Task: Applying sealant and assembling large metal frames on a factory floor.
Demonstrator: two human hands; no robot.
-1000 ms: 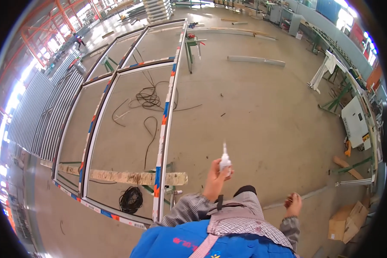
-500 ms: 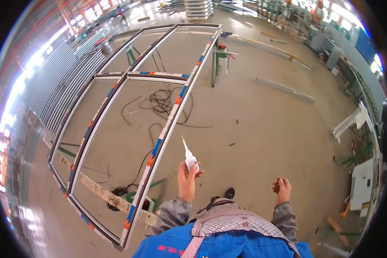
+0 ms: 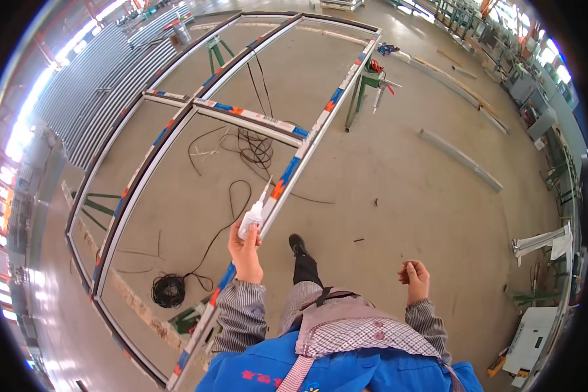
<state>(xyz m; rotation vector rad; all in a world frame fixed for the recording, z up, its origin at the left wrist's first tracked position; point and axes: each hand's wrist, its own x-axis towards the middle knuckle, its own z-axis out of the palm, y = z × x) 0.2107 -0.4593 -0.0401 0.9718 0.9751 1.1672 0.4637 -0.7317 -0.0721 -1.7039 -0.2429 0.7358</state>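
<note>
My left hand is closed around a small white squeeze bottle with a long thin nozzle pointing up and away. The bottle is over the near rail of a large window frame, whose bars carry blue, white and orange protective tape. Whether the bottle touches the rail I cannot tell. Off to the right, away from the frame, my right hand hangs in the air with its fingers curled together. Anything between those fingers is hidden or too small to name.
Green trestles support the frame. A black cable coil and tangled cable lie on the floor beneath it. A grey metal profile lies to the right. Long metal profiles are stacked at far left. A white cabinet stands at lower right.
My left hand and the bottle have moved left, onto the near rail in view. The view has shifted, and one foot has stepped forward. My right hand stays curled.
</note>
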